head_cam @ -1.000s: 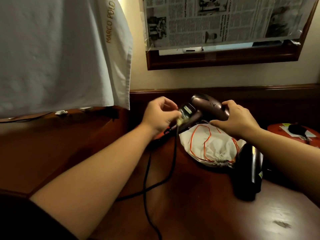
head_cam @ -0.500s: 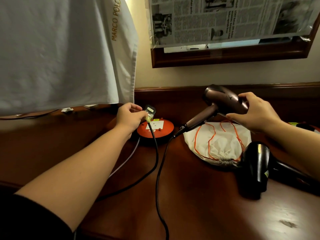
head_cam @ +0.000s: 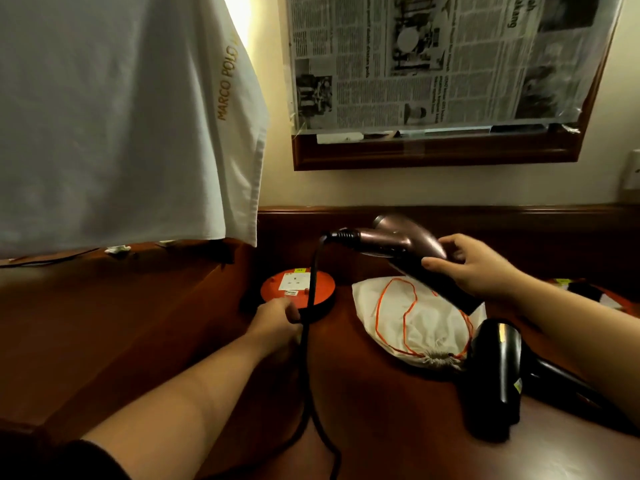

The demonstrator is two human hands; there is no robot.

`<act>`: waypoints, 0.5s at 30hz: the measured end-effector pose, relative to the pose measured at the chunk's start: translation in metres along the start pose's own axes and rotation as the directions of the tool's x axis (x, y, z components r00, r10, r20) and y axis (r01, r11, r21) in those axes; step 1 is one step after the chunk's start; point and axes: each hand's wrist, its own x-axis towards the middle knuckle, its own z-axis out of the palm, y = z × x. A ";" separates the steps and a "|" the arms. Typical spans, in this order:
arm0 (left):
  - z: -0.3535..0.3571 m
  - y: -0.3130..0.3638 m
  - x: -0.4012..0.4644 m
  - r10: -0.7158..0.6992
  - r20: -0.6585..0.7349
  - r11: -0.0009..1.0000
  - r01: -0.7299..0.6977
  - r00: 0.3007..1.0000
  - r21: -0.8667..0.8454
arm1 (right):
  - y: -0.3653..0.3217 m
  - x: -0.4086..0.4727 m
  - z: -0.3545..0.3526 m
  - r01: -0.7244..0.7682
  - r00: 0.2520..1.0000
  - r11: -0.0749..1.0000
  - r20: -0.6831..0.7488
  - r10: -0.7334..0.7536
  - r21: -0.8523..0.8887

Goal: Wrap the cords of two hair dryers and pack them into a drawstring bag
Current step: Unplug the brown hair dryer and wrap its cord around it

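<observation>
The bronze hair dryer (head_cam: 398, 239) is motion-blurred. Its cord (head_cam: 306, 358) leaves the bottom edge. The right forearm hides the black hair dryer's (head_cam: 498, 368) handle. Newspaper (head_cam: 450, 57) print is unreadable.

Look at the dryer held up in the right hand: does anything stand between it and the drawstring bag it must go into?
Nothing lies between the bronze hair dryer and the drawstring bag below it, but the bag's mouth is cinched shut. The dryer's cord, unwrapped, trails through the left hand.
</observation>
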 end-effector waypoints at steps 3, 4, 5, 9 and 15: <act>-0.001 0.015 -0.004 0.058 0.077 0.998 -0.058 0.995 0.000 | 0.000 -0.003 0.017 -0.065 0.994 0.991 0.096 0.053 0.117; -0.003 0.023 -0.006 0.090 0.061 0.996 -0.089 0.994 -0.029 | -0.001 -0.005 0.023 -0.073 0.992 0.986 0.113 0.056 0.148; -0.004 0.033 -0.007 0.113 0.055 0.990 -0.108 0.992 -0.090 | -0.002 -0.008 0.028 -0.075 0.990 0.978 0.128 0.051 0.197; -0.003 0.076 -0.021 0.134 0.283 0.790 0.070 0.950 -0.609 | -0.010 -0.020 0.054 -0.193 0.970 0.857 0.222 0.094 0.478; 0.009 0.104 -0.033 0.121 0.318 0.404 0.246 0.940 -0.881 | -0.028 -0.029 0.087 -0.316 0.924 0.693 0.375 0.071 0.648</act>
